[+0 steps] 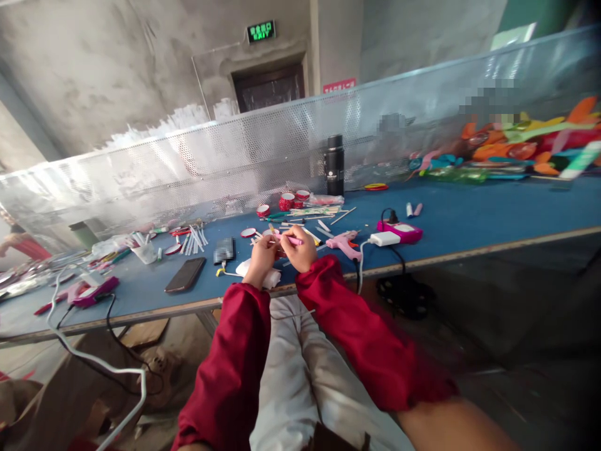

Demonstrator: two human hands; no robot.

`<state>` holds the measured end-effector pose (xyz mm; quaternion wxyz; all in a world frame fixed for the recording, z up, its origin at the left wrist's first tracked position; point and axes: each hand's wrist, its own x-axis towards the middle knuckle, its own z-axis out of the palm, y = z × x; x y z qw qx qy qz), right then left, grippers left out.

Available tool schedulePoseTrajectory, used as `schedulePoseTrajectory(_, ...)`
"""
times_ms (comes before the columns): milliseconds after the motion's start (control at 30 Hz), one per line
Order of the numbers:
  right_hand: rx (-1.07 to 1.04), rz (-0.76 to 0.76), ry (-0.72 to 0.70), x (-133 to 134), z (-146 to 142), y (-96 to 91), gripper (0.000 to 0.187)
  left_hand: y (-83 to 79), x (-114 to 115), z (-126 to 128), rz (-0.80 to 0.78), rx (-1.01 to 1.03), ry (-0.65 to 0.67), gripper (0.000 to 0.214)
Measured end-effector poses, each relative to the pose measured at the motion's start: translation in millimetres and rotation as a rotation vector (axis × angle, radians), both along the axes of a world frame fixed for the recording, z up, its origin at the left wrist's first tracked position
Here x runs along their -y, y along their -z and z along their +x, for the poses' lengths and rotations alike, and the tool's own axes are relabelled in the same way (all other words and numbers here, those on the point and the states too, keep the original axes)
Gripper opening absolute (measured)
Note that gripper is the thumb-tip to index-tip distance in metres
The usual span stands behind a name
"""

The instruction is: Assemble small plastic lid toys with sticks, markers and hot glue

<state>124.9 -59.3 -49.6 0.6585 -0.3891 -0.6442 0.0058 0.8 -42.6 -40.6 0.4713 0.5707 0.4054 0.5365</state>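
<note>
My right hand (300, 249) is closed on a slim pink pen (292, 239), which points up and to the left. Close beside it, my left hand (263, 254) pinches something small that I cannot make out. Both hands are over the table's front edge. Just right of them lies a pink glue gun (345, 244). White tissue or plastic (271, 277) bunches up below the left hand. Behind the hands are thin white sticks (312, 213) and small red rolls of tape (287, 201).
The blue table (375, 207) is backed by a perforated metal screen (188, 156). A black bottle (335, 166), a magenta power strip (399, 232), a phone (185, 275) and a white cup of sticks (144, 250) stand or lie around. Cables (361, 269) hang over the edge. Another person's arm (23, 243) shows far left.
</note>
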Motion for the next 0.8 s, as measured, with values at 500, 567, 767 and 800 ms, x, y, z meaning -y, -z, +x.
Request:
schedulePoseTrajectory(500,-0.015,-0.005,0.037,0.7,0.2,-1.5,0.017,1.3,-0.8,-1.0,0.025,-0.049,-0.021,0.004)
schedulePoseTrajectory(567,-0.003,-0.013,0.012,1.9,0.2,-2.1,0.018,1.7,-1.4,-0.8,0.023,-0.038,-0.015,0.003)
schedulePoseTrajectory(767,0.02,-0.02,0.016,-0.4,0.6,-0.7,0.018,5.6,-6.0,-1.6,0.036,-0.044,0.008,0.002)
schedulePoseTrajectory(800,0.016,-0.02,0.028,-1.1,0.7,-0.4,0.018,6.0,-6.4,-1.9,0.039,-0.053,0.005,0.002)
